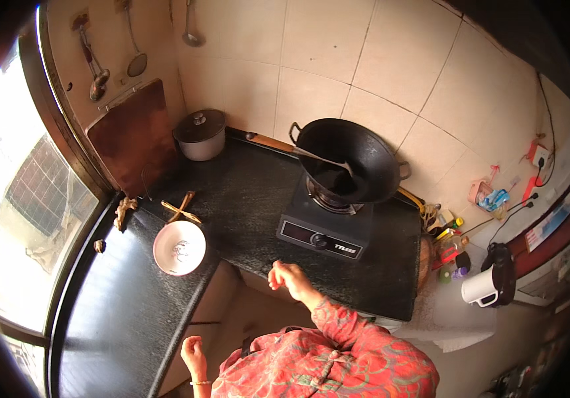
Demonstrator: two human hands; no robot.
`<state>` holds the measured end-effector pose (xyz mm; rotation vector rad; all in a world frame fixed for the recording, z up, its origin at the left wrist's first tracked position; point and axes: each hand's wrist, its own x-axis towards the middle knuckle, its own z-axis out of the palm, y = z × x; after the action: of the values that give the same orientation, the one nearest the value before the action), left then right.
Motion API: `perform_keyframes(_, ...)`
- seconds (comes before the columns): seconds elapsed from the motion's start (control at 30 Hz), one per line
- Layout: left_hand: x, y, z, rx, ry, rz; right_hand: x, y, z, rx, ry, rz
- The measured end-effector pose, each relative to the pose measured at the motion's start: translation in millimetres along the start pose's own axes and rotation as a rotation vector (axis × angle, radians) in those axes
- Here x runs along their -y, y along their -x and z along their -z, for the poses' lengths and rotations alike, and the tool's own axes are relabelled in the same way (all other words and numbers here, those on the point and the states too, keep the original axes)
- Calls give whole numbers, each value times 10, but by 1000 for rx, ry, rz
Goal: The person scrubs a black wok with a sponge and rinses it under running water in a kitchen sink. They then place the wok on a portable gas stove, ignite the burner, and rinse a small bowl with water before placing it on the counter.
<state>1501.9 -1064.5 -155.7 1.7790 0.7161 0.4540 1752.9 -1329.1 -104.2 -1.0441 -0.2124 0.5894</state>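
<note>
My right hand (287,279) hovers at the counter's front edge, below the gas stove (322,234). Its fingers curl loosely, with nothing seen in them. Lower down, my left hand (194,354) is beside the edge of the left counter, fingers bent inward and no object visible. A black wok (379,154) sits on the burner, dark liquid or shine at its bottom. Leaning in it is a wok spatula (275,143) with a wooden handle over the rim. A white bowl (173,244) with a printed figure rests near the counter corner.
Behind the bowl lie crossed wooden sticks (181,211) and ginger root (125,211). A lidded pot (201,142) and an upright cutting board (136,134) stand in the corner. Ladles (98,82) hang above. At right are bottles (449,251) and a white electric kettle (481,286).
</note>
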Motion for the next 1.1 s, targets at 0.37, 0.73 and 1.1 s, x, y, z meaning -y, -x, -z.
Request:
perform_keyframes(0.37,-313,1402,-1053,15,-80,-52,197,1127,790,182,172,-117)
perform_keyframes(0.73,-397,3354,-453,-456,-252,209,-519,2074,-291,778,901,-404)
perform_keyframes(1.1,77,6003,20,-1019,-220,476,-1774,3481,-1835,1349,728,-489)
